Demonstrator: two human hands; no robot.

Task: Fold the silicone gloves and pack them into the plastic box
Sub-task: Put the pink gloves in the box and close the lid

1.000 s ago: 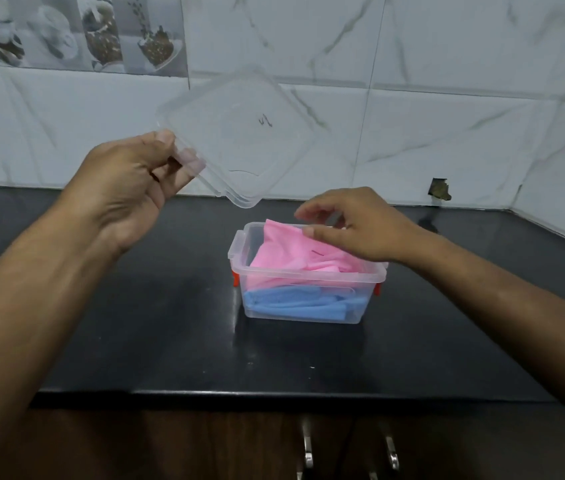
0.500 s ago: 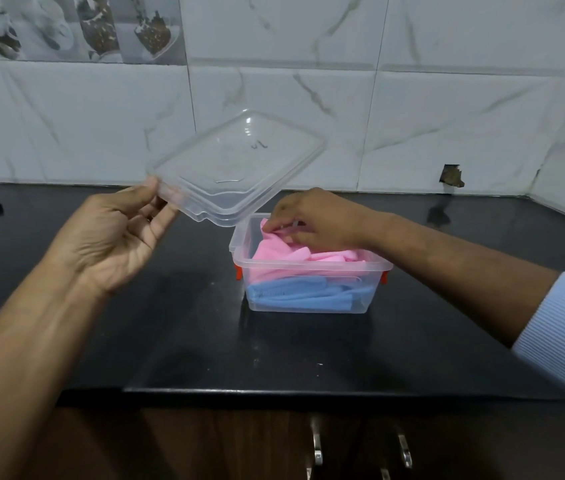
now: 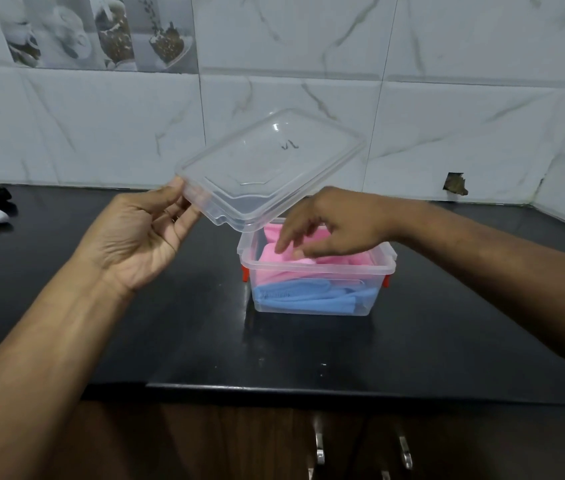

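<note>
Coming lower and flatter now, lid (image 3: 269,168) tilting over the back left corner of the box (image 3: 315,271) at frame centre, no longer up near the tiles. Being pinched at its left edge by the left hand (image 3: 139,237), thumb on top, fingers curling underneath. Reaching in from the right, right hand (image 3: 329,226) hovering over the opening, fingers loosely spread and blurred, tips pressing down on the pink glove (image 3: 284,252), gripping nothing as far as can be told.

Looking risky from here: pink glove bulging up to the rim, probably springing back once released and getting caught under the lid, keeping it from seating. Also possibly trapping those fingers if closing too soon, or nudging the light box along the black counter (image 3: 170,341).

Sitting folded and flat along the bottom, blue glove (image 3: 305,297) showing clearly through the clear wall. Lying crumpled above it, pink glove filling the upper half. Sticking out at the box's sides, small red clips, not yet fastened.
</note>
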